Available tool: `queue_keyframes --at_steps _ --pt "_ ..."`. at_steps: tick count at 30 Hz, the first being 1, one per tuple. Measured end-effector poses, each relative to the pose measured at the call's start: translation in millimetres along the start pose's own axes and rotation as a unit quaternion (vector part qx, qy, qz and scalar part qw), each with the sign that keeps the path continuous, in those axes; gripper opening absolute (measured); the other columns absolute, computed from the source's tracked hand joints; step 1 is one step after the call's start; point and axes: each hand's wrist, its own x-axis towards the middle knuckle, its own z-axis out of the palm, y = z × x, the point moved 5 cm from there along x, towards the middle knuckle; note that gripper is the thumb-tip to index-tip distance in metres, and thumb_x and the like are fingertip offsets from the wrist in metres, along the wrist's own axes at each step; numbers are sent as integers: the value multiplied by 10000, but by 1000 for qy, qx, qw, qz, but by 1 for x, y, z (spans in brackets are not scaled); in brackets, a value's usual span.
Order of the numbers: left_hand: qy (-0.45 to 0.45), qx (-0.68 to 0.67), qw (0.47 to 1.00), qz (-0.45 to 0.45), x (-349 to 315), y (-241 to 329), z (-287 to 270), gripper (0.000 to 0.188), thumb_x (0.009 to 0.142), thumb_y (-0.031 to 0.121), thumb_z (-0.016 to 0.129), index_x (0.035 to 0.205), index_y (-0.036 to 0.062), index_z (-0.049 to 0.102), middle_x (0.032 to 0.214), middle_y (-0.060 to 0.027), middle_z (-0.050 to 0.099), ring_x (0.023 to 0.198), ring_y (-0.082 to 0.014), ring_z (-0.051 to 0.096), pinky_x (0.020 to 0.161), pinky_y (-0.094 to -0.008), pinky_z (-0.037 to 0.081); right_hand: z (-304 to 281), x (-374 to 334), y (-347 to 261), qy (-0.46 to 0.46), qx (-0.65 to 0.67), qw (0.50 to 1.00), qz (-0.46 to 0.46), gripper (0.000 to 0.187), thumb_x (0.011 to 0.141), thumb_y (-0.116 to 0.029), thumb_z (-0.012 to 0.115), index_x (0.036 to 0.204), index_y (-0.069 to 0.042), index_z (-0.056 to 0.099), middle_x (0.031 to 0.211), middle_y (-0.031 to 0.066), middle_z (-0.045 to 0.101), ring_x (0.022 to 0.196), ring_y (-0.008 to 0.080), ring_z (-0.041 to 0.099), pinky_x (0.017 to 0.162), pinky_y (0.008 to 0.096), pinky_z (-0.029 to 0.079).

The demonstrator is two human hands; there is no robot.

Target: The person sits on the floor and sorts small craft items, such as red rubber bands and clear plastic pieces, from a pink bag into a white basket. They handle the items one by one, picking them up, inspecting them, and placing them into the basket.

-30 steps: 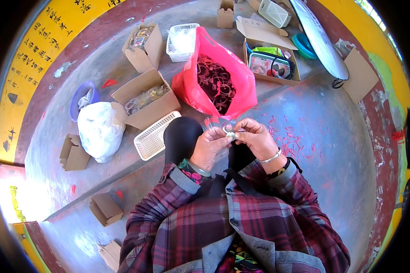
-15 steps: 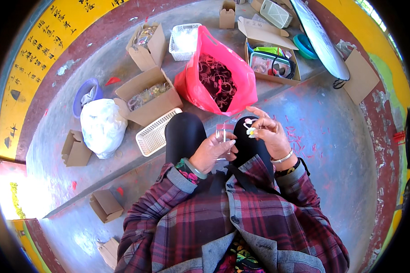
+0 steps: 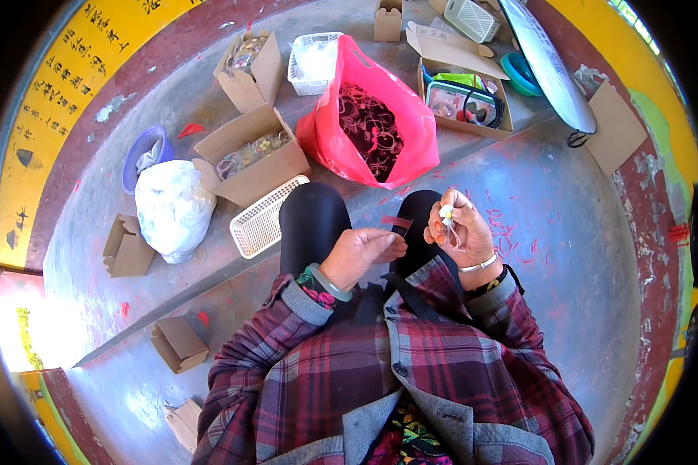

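My left hand (image 3: 355,257) pinches a small clear plastic bag with a red strip (image 3: 395,222) between thumb and fingers, above my knees. Most of the bag's clear part is hard to make out. Just to the right, my right hand (image 3: 471,232) is closed on a hair tie (image 3: 446,215) with a white and yellow flower; its thin pale loop hangs below the fingertips. Beyond my knees stands an open pink bag (image 3: 419,143) with many thin looped bands inside.
A cream basket (image 3: 244,239) lies by my left knee, beside a cardboard box (image 3: 267,174) of wrapped items. Further left are a white plastic sack (image 3: 174,213) and a purple basin (image 3: 134,167). An open carton (image 3: 481,128) stands far right; red scraps (image 3: 504,232) litter the floor.
My right hand has turned upward and gathered the hair tie in closer, its fingers now folded. The small bag in my left hand has tipped from upright to nearly flat.
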Motion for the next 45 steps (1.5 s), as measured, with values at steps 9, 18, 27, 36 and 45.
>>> queue_keyframes --at_steps 9,18,27,36,45 --pt "43 -23 999 21 1 1 -9 234 873 121 582 977 -85 624 901 -177 662 855 -237 652 824 -324 506 7 -2 1 28 -112 991 65 75 835 -48 588 892 -31 543 727 71 596 535 69 521 435 174 376" --pt "38 -38 999 -10 1 0 -6 205 869 85 576 961 -92 625 912 -177 659 859 -228 651 835 -311 507 47 3 -13 37 -590 801 -94 59 779 -17 658 837 -9 645 723 34 587 593 91 529 508 233 406" --pt "15 12 999 27 2 -2 0 182 876 54 567 992 -74 627 904 -118 662 843 -173 641 798 -280 515 61 3 -10 -10 -680 723 -125 93 736 -27 666 828 -21 656 725 112 579 624 253 579 558 313 458" --pt "-47 58 996 44 4 -1 11 194 886 46 552 1062 -24 596 918 -38 645 856 -94 605 789 -226 485 58 3 -2 -60 -669 738 -65 78 738 -33 641 814 -15 639 718 119 583 623 261 601 551 310 468" --pt "-65 66 994 58 2 -6 12 192 884 43 555 1058 -27 593 944 -47 642 884 -96 594 793 -227 469 55 4 -2 -49 -683 728 -24 36 711 -33 612 740 -15 619 674 118 583 598 265 605 531 324 468"
